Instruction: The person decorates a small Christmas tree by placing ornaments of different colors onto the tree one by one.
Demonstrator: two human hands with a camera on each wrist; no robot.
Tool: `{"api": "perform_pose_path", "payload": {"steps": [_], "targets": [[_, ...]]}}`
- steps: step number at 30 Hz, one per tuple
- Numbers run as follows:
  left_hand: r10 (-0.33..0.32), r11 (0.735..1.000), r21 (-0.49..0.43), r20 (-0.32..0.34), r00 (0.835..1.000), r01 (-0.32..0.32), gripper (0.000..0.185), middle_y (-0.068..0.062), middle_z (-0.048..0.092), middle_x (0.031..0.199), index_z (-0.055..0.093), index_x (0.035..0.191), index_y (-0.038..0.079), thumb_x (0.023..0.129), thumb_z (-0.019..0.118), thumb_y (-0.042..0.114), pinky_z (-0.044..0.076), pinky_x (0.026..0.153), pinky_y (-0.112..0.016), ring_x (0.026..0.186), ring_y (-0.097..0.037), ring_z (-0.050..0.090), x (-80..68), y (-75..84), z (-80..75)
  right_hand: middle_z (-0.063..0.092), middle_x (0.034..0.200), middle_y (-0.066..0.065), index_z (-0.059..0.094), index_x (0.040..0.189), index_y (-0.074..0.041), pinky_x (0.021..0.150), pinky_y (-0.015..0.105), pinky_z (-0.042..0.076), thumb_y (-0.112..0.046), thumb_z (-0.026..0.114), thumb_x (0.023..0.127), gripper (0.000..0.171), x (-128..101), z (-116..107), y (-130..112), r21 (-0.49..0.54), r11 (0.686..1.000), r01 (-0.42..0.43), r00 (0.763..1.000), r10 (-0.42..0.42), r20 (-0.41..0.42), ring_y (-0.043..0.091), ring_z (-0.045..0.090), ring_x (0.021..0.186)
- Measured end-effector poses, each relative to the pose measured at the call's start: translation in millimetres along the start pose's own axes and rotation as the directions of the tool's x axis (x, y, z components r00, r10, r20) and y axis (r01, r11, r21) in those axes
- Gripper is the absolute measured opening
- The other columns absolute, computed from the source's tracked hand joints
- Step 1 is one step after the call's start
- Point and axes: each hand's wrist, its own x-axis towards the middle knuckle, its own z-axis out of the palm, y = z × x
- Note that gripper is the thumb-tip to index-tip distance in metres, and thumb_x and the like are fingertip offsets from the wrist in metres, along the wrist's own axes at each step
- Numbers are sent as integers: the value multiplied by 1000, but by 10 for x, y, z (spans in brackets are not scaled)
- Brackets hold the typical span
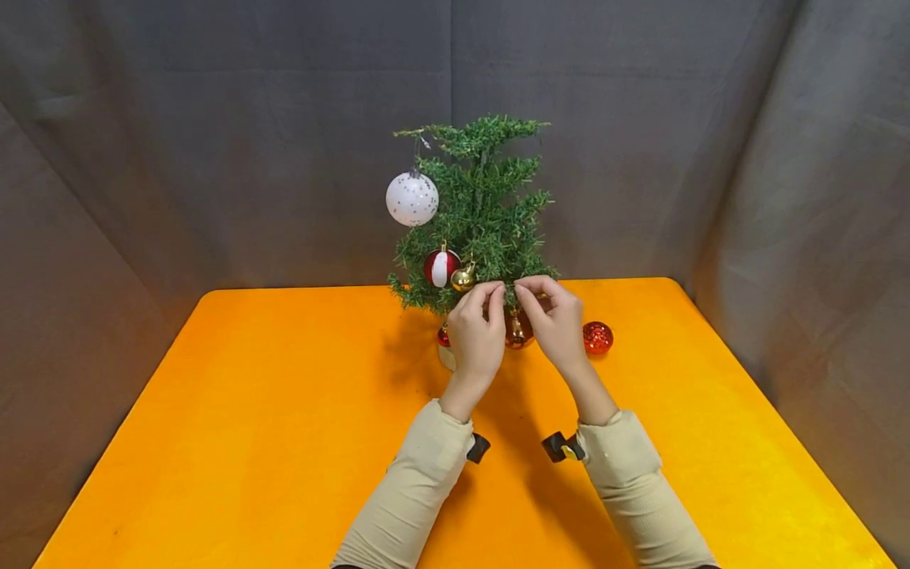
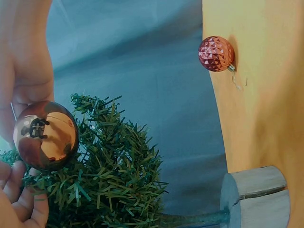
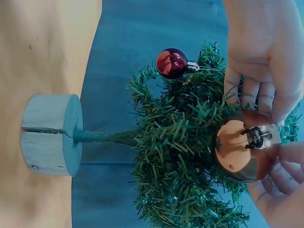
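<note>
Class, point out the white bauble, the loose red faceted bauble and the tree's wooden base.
White bauble (image 1: 411, 199), head view, centre.
Red faceted bauble (image 2: 216, 53), left wrist view, faceted face.
Wooden base (image 3: 51, 134), right wrist view, rim.

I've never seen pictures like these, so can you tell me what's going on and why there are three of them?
A person wears three cameras: one on the head, one on each wrist. The head picture shows a small green tree on an orange table. The left hand and right hand work at a low branch, where a shiny copper ball hangs between them. The wrist pictures are sideways close-ups of it. A red faceted ball lies on the table. A white ball already hangs up high.
</note>
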Motion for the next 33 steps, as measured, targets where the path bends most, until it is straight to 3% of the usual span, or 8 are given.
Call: {"api": "perform_pose_path", "payload": {"steps": [6,19,27,33], "targets": [[-20,999,49,19,1000,19,15,-7,64,81,67,90,2,89,56,12,45,54,-20,64,-14,58,-2,-3,2,63,83,16,66,87,7,59,14,44,1,58,84,10,-9,10,224,-44,999,-23,1000,23,-2,24,58,69],[-43,995,94,56,997,38,16,-7,65,82,68,91,3,89,56,14,47,58,-24,67,-16,59,-27,-4,2,61,84,15,65,91,6,60,16,44,-3,56,87,14,-84,-34,263,-57,996,-67,997,69,34,21,56,68],[-36,998,50,61,998,33,16,-7,64,81,67,93,2,89,56,13,46,57,-22,67,-14,58,-49,-17,-18,60,89,25,61,94,15,58,10,41,6,53,86,14,-86,-69,30,0,997,-78,996,78,32,36,55,64],[-18,1000,5,55,998,17,15,-7,63,80,66,92,2,88,57,12,46,58,-22,68,-14,58,-67,-23,-35,60,88,26,59,94,17,61,9,40,9,53,85,14,-94,-93,-116,-16,998,-64,998,65,25,33,55,66]]}}
